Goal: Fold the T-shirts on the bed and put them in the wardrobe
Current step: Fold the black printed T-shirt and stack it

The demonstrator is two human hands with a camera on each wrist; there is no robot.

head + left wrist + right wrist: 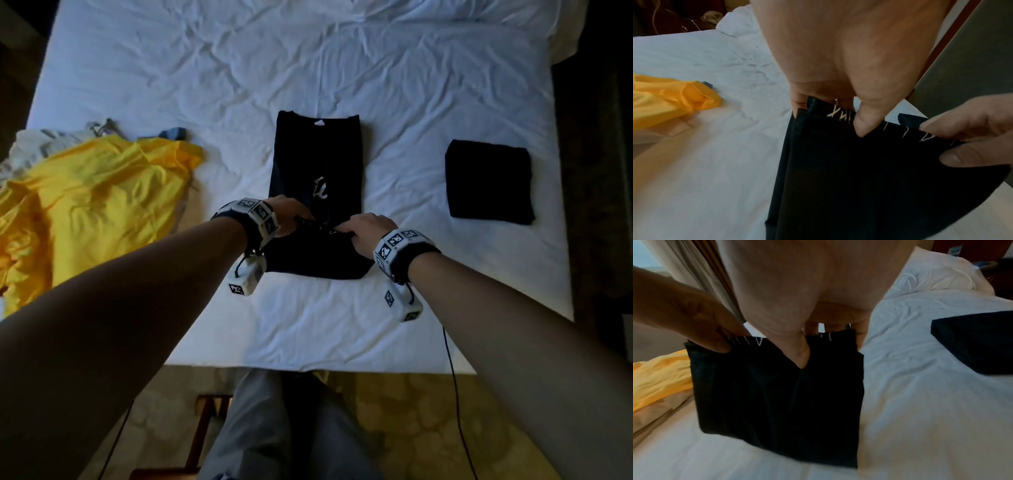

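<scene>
Hands are both on the black T-shirt (317,161), which lies in a long strip mid-bed (239,68) with its near end lifted and doubled over. Left hand (291,214) pinches the raised edge — thumb (864,125) in front, fingers behind. Right hand (368,229) pinches the same edge just beside it, thumb (800,356) pressed on the cloth. Off beyond the right fingers sits a folded black shirt (488,181); out past the left fingers, a crumpled yellow shirt (96,198).
</scene>
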